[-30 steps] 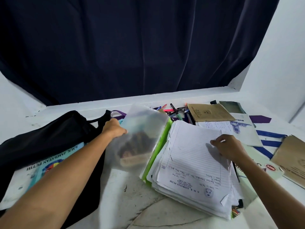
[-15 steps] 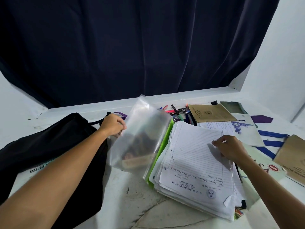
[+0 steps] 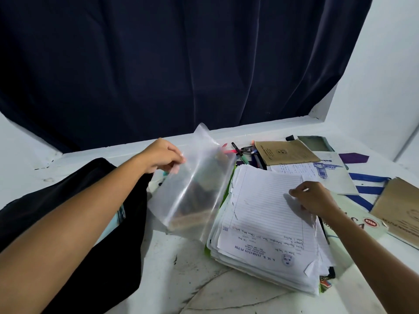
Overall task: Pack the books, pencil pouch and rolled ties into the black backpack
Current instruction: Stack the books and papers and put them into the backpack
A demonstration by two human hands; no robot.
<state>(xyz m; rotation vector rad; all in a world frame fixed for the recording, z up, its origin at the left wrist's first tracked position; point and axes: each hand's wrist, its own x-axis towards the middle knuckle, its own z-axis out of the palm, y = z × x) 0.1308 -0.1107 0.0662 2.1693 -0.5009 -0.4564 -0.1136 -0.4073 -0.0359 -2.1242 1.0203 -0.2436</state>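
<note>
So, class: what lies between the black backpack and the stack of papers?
In the head view, a clear plastic bag, gripped by the left hand, sits between the backpack and the papers.

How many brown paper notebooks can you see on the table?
2. One brown paper notebook lies at the back beside the loose pens; another brown paper notebook sits at the far right edge. More may hide under the papers.
</note>
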